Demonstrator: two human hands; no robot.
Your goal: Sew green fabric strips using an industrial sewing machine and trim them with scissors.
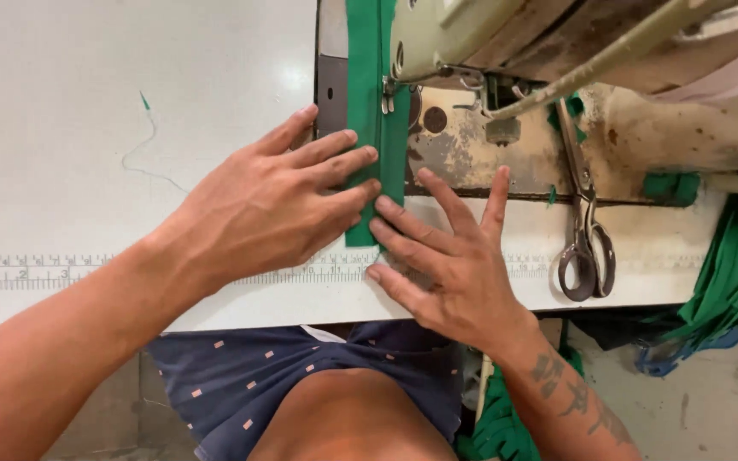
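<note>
A narrow green fabric strip with a zipper runs away from me under the presser foot of a cream sewing machine. My left hand lies flat on the white table, its fingertips pressing the strip's left edge near its lower end. Beside it, my right hand rests with spread fingers, the index fingertip touching the strip's bottom right corner. Neither hand grips anything.
Metal scissors lie on the machine bed to the right. A ruler tape is stuck along the table's front edge. Green fabric pieces hang at the right, more below. A loose thread lies at left.
</note>
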